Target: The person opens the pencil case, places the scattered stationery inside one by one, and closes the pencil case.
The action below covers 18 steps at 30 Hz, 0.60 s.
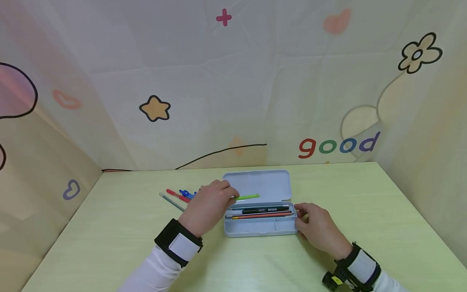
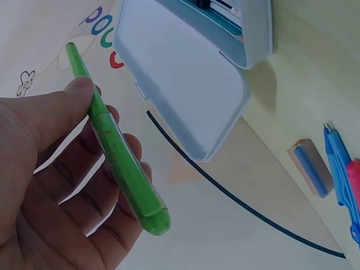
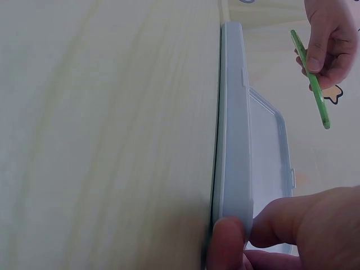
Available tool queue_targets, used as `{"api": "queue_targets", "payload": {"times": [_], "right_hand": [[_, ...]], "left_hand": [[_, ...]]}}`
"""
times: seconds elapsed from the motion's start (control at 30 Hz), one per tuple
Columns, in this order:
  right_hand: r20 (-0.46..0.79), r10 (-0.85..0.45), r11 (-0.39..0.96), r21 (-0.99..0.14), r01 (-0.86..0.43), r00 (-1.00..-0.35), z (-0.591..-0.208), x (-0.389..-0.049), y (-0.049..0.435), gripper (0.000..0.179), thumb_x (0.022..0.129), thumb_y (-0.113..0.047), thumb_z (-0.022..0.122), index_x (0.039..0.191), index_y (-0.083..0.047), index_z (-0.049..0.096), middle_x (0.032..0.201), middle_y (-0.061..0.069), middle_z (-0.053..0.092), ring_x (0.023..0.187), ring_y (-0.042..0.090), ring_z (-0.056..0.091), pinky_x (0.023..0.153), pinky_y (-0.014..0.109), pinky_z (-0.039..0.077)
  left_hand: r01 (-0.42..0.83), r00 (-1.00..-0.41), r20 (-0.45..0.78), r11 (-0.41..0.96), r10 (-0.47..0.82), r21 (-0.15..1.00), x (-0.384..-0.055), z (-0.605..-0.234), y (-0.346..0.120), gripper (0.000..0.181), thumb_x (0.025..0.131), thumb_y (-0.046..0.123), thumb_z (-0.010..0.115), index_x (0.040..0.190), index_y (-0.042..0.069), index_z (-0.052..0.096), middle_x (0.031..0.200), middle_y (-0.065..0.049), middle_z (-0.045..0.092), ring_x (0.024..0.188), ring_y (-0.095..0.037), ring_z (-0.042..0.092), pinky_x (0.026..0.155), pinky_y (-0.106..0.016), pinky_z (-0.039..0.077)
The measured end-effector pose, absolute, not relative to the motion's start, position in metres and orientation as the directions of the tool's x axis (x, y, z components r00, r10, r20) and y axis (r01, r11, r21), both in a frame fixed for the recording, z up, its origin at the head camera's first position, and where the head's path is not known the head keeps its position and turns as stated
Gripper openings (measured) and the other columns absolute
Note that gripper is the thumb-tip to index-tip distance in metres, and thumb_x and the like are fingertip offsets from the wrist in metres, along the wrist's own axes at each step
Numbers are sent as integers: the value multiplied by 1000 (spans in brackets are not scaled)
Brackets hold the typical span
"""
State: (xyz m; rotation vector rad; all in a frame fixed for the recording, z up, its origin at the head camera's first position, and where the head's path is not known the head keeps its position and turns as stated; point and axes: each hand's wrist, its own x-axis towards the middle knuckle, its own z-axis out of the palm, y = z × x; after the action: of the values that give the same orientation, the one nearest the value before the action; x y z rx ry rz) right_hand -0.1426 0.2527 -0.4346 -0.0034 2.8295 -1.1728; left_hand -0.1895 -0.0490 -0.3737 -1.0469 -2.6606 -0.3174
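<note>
My left hand (image 1: 209, 207) pinches a green pen (image 2: 126, 163) between thumb and fingers, holding it above the left part of the open pencil case (image 1: 249, 232). The case is pale blue, its lid (image 1: 260, 182) laid back toward the wall. Inside its rear compartment lie a black pen (image 1: 266, 210), an orange pencil (image 1: 260, 215) and a teal pencil, partly hidden. At the case's right end my right hand (image 1: 319, 227) grips the edge; the right wrist view shows its fingertips (image 3: 228, 239) against the case wall.
Left of the case lie a red pen (image 1: 176, 195), a blue compass (image 2: 337, 169), a teal pencil (image 1: 171, 201) and an eraser with a blue sleeve (image 2: 310, 167). My left hand partly covers this group in the head view. A printed cloth wall (image 1: 204, 134) borders the table.
</note>
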Motion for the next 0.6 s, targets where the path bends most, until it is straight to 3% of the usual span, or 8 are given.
{"api": "queue_targets", "payload": {"times": [0.23, 0.6], "right_hand": [[-74, -31, 708, -706, 31, -997, -434, -143, 253, 44, 100, -1, 68, 141, 12, 57, 104, 12, 61, 74, 17, 60, 58, 28, 55], [-83, -26, 713, -700, 40, -996, -432, -143, 252, 45, 100, -2, 68, 141, 11, 57, 105, 12, 62, 75, 17, 60, 59, 28, 55]], "left_hand": [[705, -694, 314, 700, 647, 114, -192, -374, -38, 15, 96, 14, 81, 112, 13, 81, 102, 0, 72, 97, -19, 66, 86, -30, 59], [708, -699, 268, 693, 663, 131, -196, -379, -23, 16, 96, 15, 82, 111, 15, 81, 105, 0, 73, 96, -19, 65, 85, -26, 58]]}}
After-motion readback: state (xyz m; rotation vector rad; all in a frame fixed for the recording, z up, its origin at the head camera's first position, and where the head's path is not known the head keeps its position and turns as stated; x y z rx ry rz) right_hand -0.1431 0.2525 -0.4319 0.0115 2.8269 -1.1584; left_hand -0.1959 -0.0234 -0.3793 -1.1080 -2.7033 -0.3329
